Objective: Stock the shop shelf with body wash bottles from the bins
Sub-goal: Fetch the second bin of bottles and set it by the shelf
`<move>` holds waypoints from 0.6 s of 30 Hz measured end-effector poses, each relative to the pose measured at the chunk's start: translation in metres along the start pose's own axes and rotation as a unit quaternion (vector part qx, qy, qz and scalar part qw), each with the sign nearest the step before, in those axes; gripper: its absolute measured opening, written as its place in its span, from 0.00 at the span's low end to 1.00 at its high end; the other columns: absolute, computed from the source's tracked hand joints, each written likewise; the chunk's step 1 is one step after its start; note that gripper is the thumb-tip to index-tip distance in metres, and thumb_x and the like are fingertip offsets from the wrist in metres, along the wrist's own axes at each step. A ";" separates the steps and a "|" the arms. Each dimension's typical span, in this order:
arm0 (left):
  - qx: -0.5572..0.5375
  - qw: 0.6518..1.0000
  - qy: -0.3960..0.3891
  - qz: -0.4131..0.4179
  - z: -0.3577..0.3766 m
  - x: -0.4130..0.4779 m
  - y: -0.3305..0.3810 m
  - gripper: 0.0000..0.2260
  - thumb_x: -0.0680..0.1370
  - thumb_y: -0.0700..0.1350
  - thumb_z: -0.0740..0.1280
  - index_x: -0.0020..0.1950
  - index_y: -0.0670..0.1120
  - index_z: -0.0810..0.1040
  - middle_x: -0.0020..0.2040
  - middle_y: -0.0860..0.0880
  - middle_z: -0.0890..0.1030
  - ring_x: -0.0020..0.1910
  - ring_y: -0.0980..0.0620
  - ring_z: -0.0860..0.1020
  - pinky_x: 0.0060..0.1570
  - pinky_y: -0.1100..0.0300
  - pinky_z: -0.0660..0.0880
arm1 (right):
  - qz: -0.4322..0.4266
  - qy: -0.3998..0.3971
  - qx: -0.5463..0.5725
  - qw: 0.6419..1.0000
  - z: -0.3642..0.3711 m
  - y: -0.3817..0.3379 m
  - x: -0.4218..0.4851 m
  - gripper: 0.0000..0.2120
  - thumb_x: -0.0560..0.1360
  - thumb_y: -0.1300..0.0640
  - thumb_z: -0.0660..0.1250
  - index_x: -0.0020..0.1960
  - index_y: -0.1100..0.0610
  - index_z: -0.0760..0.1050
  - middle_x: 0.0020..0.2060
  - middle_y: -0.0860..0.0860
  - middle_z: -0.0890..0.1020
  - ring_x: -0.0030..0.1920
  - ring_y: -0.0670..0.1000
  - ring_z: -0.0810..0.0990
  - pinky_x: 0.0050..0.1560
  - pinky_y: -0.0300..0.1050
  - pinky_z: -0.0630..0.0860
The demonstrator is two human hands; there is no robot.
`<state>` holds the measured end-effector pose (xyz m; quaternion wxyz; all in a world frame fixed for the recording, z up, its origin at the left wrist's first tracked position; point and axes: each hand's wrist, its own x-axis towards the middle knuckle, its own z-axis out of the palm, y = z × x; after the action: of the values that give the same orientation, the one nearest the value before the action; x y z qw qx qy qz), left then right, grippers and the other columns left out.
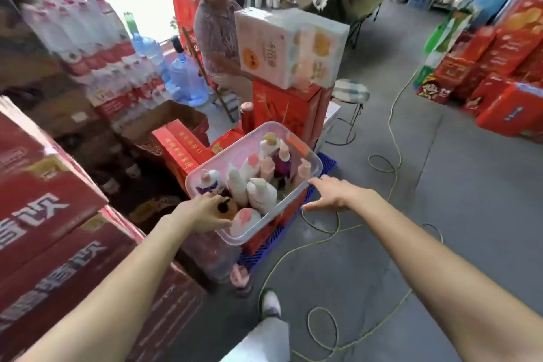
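**Bin full, shelf out of sight**

We judge the stocking barely begun. The clear bin [232, 147] is packed with upright body wash bottles [261, 194] and rests on a red box over a blue pallet [264, 253], and no shelf to fill shows in view. Our left hand [202, 211] lies over the bin's near corner beside an amber bottle [227, 210] with a dark cap; we cannot tell whether its fingers clamp anything. Our right hand [335, 194] reaches with fingers straight, tips at the right rim, gripping nothing. Red cartons [44, 185] crowd close on the left, and a seated person [217, 32] is beyond the bin. The grey floor opens to the right, though a yellow cable [393, 173] loops beside the pallet, and we judge it a snag for our feet
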<state>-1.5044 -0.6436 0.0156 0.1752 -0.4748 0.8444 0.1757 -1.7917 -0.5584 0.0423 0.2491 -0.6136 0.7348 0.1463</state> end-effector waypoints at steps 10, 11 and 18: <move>-0.145 0.980 0.022 -0.135 0.025 0.064 -0.019 0.32 0.73 0.64 0.65 0.72 0.51 0.63 0.69 0.46 0.67 0.66 0.46 0.69 0.59 0.49 0.72 | -0.070 -0.011 -0.032 0.997 -0.055 0.024 0.126 0.38 0.72 0.34 0.64 0.75 0.51 0.56 0.72 0.55 0.63 0.70 0.58 0.65 0.67 0.57 0.65; -0.160 0.974 0.026 -0.161 0.028 0.066 -0.024 0.33 0.73 0.64 0.65 0.72 0.50 0.63 0.70 0.46 0.66 0.67 0.46 0.68 0.59 0.49 0.72 | -0.071 -0.014 -0.026 0.997 -0.059 0.029 0.136 0.39 0.72 0.34 0.64 0.75 0.51 0.55 0.73 0.55 0.61 0.71 0.58 0.64 0.68 0.57 0.65; -0.302 0.899 0.037 -0.314 0.063 0.076 -0.035 0.48 0.71 0.66 0.67 0.78 0.45 0.46 0.77 0.40 0.54 0.75 0.41 0.59 0.68 0.45 0.64 | -0.086 -0.043 -0.020 0.995 -0.072 0.058 0.210 0.49 0.68 0.32 0.66 0.78 0.47 0.43 0.73 0.58 0.60 0.71 0.61 0.62 0.69 0.60 0.64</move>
<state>-1.5029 -0.6874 -0.0796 0.0385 -0.7515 0.5638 0.3404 -1.8879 -0.7576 -0.0174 0.2798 -0.6724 0.6648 0.1659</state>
